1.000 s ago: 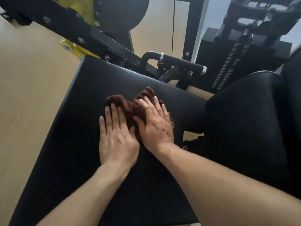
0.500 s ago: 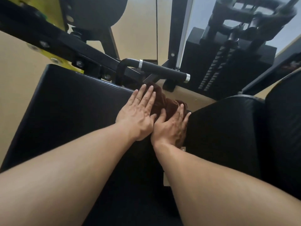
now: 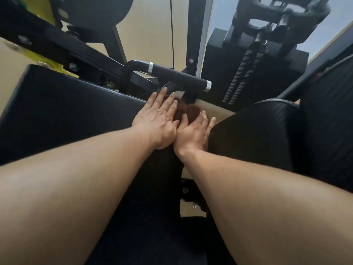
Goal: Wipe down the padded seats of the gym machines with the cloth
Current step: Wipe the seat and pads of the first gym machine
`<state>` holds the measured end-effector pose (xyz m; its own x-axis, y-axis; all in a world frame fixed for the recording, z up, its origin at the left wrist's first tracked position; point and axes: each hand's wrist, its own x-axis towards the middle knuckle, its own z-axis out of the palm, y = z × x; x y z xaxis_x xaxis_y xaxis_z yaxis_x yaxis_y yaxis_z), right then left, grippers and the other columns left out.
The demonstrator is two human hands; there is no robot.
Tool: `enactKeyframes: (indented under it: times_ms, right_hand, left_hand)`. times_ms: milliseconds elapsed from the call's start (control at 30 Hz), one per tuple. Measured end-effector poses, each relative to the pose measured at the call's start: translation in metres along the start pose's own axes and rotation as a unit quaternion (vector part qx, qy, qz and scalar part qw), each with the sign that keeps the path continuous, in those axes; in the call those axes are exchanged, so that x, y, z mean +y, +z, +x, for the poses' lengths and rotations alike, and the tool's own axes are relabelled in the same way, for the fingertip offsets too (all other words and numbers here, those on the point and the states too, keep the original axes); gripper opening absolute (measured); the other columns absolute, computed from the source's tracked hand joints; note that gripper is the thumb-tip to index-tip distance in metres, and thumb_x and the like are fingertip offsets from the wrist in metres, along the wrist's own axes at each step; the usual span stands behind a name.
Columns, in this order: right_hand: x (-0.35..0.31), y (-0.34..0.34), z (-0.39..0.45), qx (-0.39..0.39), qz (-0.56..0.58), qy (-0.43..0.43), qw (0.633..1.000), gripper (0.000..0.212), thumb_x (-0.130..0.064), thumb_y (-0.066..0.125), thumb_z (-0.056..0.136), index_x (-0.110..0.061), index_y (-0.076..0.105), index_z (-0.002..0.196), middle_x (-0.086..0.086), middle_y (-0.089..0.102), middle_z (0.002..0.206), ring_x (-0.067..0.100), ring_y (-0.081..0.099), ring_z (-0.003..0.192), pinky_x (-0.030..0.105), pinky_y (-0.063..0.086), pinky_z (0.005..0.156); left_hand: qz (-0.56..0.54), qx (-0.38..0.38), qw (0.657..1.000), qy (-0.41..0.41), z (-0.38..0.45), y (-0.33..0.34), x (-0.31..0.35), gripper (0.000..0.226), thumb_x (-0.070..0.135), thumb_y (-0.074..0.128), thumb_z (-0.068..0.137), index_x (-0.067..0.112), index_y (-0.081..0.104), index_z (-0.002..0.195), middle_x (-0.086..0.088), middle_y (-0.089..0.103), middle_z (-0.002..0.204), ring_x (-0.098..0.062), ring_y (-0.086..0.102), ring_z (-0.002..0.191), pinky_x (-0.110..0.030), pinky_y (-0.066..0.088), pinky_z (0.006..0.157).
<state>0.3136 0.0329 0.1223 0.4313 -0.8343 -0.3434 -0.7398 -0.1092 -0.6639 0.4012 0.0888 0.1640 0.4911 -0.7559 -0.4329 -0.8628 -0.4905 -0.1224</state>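
A brown cloth (image 3: 188,111) lies bunched at the far right corner of a large black padded seat (image 3: 72,111). My left hand (image 3: 157,117) presses flat on the cloth's left side with straight fingers. My right hand (image 3: 193,131) presses on its right side, fingers spread over the pad's right edge. Most of the cloth is hidden under both hands. A second black padded seat (image 3: 254,134) sits just right of my right hand.
A black foam-grip handle (image 3: 177,78) with metal end caps crosses just beyond the cloth. A black weight stack (image 3: 248,73) stands behind it. A black and yellow frame arm (image 3: 47,46) runs along the pad's far edge. Beige floor (image 3: 11,73) shows at left.
Both hands have slid the cloth from the middle of the pad to its far right corner. My forearms now stretch farther across the pad.
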Motion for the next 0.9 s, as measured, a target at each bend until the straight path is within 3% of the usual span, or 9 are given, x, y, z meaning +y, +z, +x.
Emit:
enactKeyframes:
  times_ms: [133, 467, 533, 633, 800, 900]
  right_hand:
    - [0.004, -0.01, -0.009, -0.039, 0.018, -0.019, 0.999, 0.063, -0.039, 0.036, 0.108, -0.009, 0.017, 0.16, 0.003, 0.012, 0.17, 0.022, -0.009, 0.156, 0.041, -0.001, 0.127]
    - [0.041, -0.03, -0.103, -0.098, 0.01, -0.041, 0.994, 0.068, -0.012, 0.038, 0.104, -0.013, 0.001, 0.161, -0.001, -0.003, 0.171, 0.017, -0.009, 0.156, 0.032, -0.003, 0.123]
    - [0.053, -0.031, -0.132, -0.119, 0.017, -0.019, 0.993, 0.071, -0.014, 0.042, 0.102, -0.014, 0.003, 0.162, 0.002, 0.0, 0.171, 0.019, -0.002, 0.157, 0.035, 0.001, 0.125]
    - [0.069, -0.034, -0.174, -0.135, 0.014, 0.022, 0.99, 0.062, -0.018, 0.042, 0.103, -0.015, 0.017, 0.16, 0.011, 0.019, 0.168, 0.027, 0.022, 0.153, 0.044, 0.021, 0.125]
    - [0.104, -0.047, -0.234, -0.14, -0.03, -0.033, 0.989, 0.062, -0.016, 0.03, 0.109, -0.014, -0.002, 0.162, 0.002, -0.01, 0.169, 0.009, -0.013, 0.152, 0.024, -0.005, 0.119]
    - [0.126, -0.047, -0.267, -0.118, -0.007, -0.018, 0.993, 0.062, -0.021, 0.029, 0.11, -0.02, -0.007, 0.161, -0.008, -0.01, 0.169, 0.003, -0.008, 0.152, 0.02, -0.006, 0.118]
  left_hand:
    - [-0.02, -0.002, 1.0, 0.021, -0.014, -0.005, 0.003, 0.065, 0.045, 0.019, 0.103, 0.015, 0.001, 0.159, -0.002, -0.005, 0.168, -0.023, -0.019, 0.152, -0.044, -0.008, 0.125]
    - [-0.041, 0.001, 0.995, 0.094, -0.104, 0.028, 0.022, 0.067, 0.046, 0.021, 0.103, 0.019, -0.004, 0.158, -0.002, -0.012, 0.167, -0.021, -0.018, 0.152, -0.042, -0.004, 0.126]
    - [-0.041, -0.007, 0.994, 0.103, -0.132, 0.037, 0.03, 0.067, 0.046, 0.021, 0.104, 0.019, -0.008, 0.157, -0.001, -0.014, 0.166, -0.021, -0.02, 0.152, -0.042, -0.003, 0.126]
    - [-0.044, -0.02, 0.992, 0.113, -0.178, 0.051, 0.044, 0.065, 0.047, 0.02, 0.104, 0.023, -0.019, 0.15, 0.001, -0.021, 0.163, -0.02, -0.026, 0.149, -0.042, -0.004, 0.126]
    - [-0.071, -0.02, 0.994, 0.087, -0.242, 0.076, 0.071, 0.067, 0.051, 0.018, 0.103, 0.022, -0.015, 0.153, 0.0, -0.023, 0.162, -0.021, -0.033, 0.146, -0.043, -0.007, 0.125]
    - [-0.065, -0.029, 0.992, 0.103, -0.266, 0.089, 0.087, 0.064, 0.051, 0.016, 0.104, 0.023, -0.016, 0.152, 0.001, -0.026, 0.16, -0.021, -0.04, 0.142, -0.044, -0.011, 0.124]
